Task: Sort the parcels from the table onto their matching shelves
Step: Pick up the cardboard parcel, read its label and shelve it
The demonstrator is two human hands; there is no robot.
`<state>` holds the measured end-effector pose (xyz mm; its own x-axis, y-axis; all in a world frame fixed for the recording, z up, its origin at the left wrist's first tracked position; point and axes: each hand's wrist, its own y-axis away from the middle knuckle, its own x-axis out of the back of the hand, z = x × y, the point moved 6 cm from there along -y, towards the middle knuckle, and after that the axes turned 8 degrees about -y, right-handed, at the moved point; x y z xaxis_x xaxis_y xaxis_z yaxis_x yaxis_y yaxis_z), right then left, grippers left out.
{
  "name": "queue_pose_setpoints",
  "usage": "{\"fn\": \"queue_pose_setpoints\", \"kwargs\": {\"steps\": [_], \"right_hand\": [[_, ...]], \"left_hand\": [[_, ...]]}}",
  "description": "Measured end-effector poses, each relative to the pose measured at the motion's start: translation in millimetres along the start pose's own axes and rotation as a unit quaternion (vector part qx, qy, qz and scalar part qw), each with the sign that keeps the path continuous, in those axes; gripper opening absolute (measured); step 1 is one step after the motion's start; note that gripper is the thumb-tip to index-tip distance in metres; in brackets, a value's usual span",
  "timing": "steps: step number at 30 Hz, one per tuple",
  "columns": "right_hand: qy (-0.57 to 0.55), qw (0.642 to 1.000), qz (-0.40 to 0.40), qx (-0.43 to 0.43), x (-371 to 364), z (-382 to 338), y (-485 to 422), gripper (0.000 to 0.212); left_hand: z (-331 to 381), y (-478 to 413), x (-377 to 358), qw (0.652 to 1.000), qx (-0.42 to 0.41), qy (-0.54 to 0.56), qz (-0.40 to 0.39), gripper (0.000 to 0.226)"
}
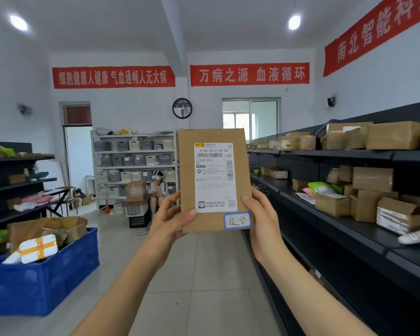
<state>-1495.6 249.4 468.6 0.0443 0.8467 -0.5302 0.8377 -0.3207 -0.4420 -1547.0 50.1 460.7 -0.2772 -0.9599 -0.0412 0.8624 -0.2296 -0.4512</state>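
Observation:
A flat brown cardboard parcel stands upright in front of me at chest height, its white shipping label facing me, with a small blue-edged handwritten sticker at its lower right. My left hand grips its lower left edge, thumb across the front. My right hand holds its lower right edge. The black shelves on the right carry several brown boxes and soft bags on two levels.
A blue crate full of parcels stands on the floor at the left, beside another dark shelf unit. At the back sits a person by white racks of baskets, with boxes and crates around. The tiled aisle runs ahead.

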Motion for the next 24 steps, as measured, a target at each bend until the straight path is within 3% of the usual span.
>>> {"fn": "queue_pose_setpoints", "kwargs": {"steps": [8, 12, 18, 24], "right_hand": [[-0.003, 1.0, -0.004, -0.002, 38.6, 19.1, -108.0, 0.041], [0.002, 1.0, -0.006, -0.015, 51.1, 43.0, -149.2, 0.055], [0.0, 0.999, 0.005, -0.037, 59.3, 95.0, -202.9, 0.043], [0.006, 0.999, 0.011, -0.03, 47.5, 148.3, -261.3, 0.056]], "left_hand": [[-40.2, -102.4, -31.3, 1.0, -0.009, -0.004, 0.007, 0.087], [-71.2, -142.1, -31.3, 1.0, 0.003, 0.0, 0.014, 0.087], [-113.6, -194.5, -12.0, 1.0, 0.016, -0.009, 0.018, 0.083], [-152.8, -261.3, 25.0, 1.0, 0.022, -0.01, 0.014, 0.08]]}}
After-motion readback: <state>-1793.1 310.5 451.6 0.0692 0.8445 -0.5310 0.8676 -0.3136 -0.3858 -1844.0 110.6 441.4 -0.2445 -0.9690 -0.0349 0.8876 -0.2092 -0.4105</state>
